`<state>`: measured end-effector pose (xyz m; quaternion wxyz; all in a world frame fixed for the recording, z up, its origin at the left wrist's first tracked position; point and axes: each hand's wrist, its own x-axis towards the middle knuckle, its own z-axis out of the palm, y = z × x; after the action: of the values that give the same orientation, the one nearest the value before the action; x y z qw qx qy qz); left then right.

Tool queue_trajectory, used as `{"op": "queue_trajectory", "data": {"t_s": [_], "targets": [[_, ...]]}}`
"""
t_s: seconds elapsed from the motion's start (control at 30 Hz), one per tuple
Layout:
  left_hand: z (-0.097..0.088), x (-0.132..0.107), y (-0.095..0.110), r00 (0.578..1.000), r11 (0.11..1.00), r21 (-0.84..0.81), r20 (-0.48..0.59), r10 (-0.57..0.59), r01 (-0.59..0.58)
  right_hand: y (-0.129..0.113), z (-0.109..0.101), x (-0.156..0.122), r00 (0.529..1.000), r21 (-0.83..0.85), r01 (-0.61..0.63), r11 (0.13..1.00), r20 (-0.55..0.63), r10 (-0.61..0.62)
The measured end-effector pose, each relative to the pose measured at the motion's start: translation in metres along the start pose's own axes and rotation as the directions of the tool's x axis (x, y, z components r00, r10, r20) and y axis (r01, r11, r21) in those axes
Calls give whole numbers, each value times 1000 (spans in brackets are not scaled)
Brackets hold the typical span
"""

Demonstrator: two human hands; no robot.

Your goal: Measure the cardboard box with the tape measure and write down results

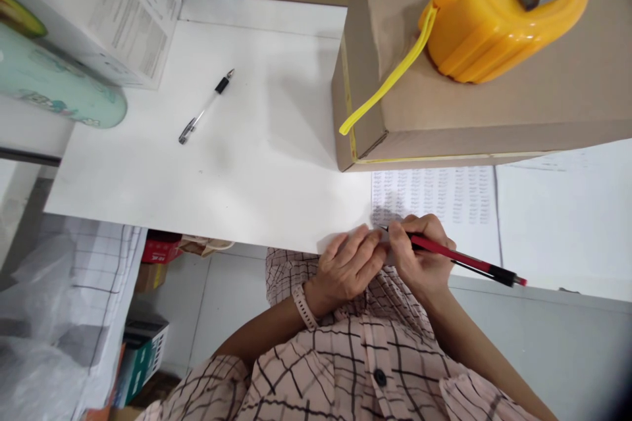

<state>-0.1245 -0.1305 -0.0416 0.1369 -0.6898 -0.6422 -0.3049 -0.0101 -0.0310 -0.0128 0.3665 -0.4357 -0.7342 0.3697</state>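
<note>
Right hand (419, 256) clamped around slim red pen with black end (459, 260), tip on printed paper sheet (444, 194) at near edge of white desk (237, 164). Left hand (345, 270) touching right hand, fingers curled at desk edge; can't tell if gripping anything. Brown cardboard box (469, 112) just behind sheet, yellow plastic tape measure (494, 13) on top. Clear ballpoint pen (205, 107) lying well apart, further left.

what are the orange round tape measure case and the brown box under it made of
Orange round tape measure case: looks like moulded plastic, glossy with soft highlights. Brown box: likely cardboard, matte, with folded edges and a taped seam.
</note>
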Motion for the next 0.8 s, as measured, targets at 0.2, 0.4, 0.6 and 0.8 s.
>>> {"op": "queue_trajectory", "data": {"t_s": [0.2,0.4,0.6,0.8], "targets": [[2,-1,1,1000,1000,4,-16,-1,1,0,0,0,1000,2,14,1000,7,-14],[4,-3,0,1000,1000,-7,-18,2,-2,-2,0,1,1000,9,1,1000,15,-1],[7,-6,1,1000,1000,-4,-28,1,-1,-2,-2,1,998,40,-34,999,-58,37],[7,-6,1,999,1000,-14,-45,-3,3,3,-11,2,998,-8,-53,999,-23,53]]}}
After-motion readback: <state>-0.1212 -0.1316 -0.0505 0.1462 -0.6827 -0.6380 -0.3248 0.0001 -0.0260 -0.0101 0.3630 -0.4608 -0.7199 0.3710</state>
